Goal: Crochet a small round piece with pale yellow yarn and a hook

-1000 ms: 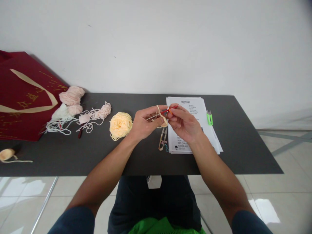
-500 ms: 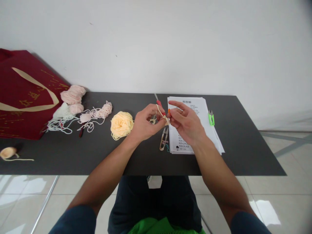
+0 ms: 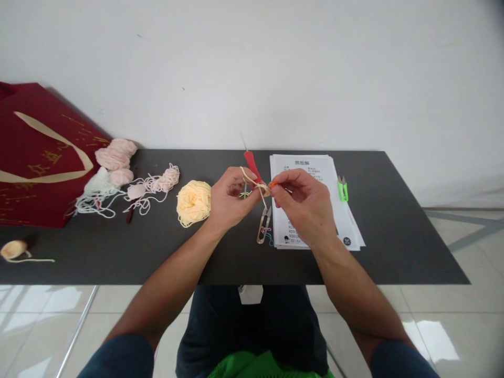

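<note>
Over the middle of the black table (image 3: 394,247), my left hand (image 3: 230,202) is closed on a red-handled crochet hook (image 3: 251,164). The hook's metal tip points up and away. Cream yarn (image 3: 255,185) loops over this hand's fingers, and a small cream crocheted piece sits at its fingertips. My right hand (image 3: 309,207) meets it from the right, thumb and forefinger pinched on a small orange piece (image 3: 272,185). A cream yarn ball (image 3: 194,202) lies just left of my left hand. Thread snips (image 3: 263,226) lie on the table below both hands.
Printed sheets (image 3: 311,167) lie under my right hand, with green snips (image 3: 340,189) at their right edge. Pink and white yarn bits (image 3: 118,176) sit at the left, beside a dark red bag (image 3: 35,157). A small cream piece (image 3: 12,249) lies at the far left.
The red hook passed from my right hand to my left and swung from level to pointing up. My right fingers closed into a pinch on the orange piece.
</note>
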The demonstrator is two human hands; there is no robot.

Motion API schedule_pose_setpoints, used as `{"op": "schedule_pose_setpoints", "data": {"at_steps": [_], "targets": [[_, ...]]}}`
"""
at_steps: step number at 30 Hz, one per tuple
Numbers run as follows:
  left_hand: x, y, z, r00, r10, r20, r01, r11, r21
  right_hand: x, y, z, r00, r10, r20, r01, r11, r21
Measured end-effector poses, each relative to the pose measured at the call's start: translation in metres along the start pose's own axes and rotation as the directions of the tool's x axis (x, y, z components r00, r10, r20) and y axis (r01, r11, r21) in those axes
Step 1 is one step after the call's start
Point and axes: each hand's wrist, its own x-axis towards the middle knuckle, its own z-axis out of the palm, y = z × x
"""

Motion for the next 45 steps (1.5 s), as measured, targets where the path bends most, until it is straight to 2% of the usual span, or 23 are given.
{"op": "schedule_pose_setpoints", "data": {"at_steps": [5,9,11,16,22,26,30,33,35,39,45], "targets": [[0.000,-0.002,0.002,0.999,-0.012,-0.034,0.012,1.000,-0.002,-0.001,-0.001,-0.001,0.997,-0.080,-0.018,0.080,0.996,-0.028],[-0.002,-0.008,0.000,0.994,-0.005,-0.112,0.015,0.996,0.088,-0.006,0.000,0.000,0.999,-0.015,0.029,0.015,1.000,-0.001],[-0.003,-0.012,-0.002,0.991,0.017,-0.135,0.003,0.989,0.145,-0.010,0.002,0.002,0.998,-0.010,0.055,0.013,0.998,-0.057],[-0.010,-0.020,-0.004,0.990,0.077,-0.122,-0.037,0.953,0.299,-0.017,0.012,0.013,0.989,-0.109,0.098,0.132,0.950,-0.284],[-0.018,-0.024,-0.006,0.983,0.139,-0.121,-0.080,0.914,0.398,-0.023,0.011,0.022,0.976,-0.186,0.109,0.215,0.885,-0.413],[-0.022,-0.024,-0.007,0.989,0.098,-0.115,-0.050,0.929,0.367,-0.024,0.007,0.021,0.966,-0.202,0.161,0.250,0.890,-0.382],[-0.022,-0.023,-0.006,0.988,0.087,-0.128,-0.044,0.951,0.306,-0.022,0.003,0.020,0.977,-0.127,0.173,0.164,0.961,-0.223],[-0.019,-0.023,-0.005,0.981,0.114,-0.157,-0.071,0.964,0.256,-0.020,0.000,0.020,0.989,-0.058,0.138,0.062,0.998,-0.024],[-0.018,-0.023,-0.004,0.976,0.134,-0.171,-0.089,0.965,0.247,-0.017,-0.001,0.020,0.996,-0.011,0.084,0.008,0.999,0.040],[-0.018,-0.023,0.000,0.977,0.144,-0.159,-0.104,0.966,0.237,-0.014,0.001,0.019,0.999,-0.021,-0.040,0.019,0.998,-0.063],[-0.020,-0.021,0.001,0.983,0.110,-0.148,-0.065,0.957,0.284,-0.014,0.004,0.019,0.994,-0.072,-0.084,0.050,0.969,-0.240]]}}
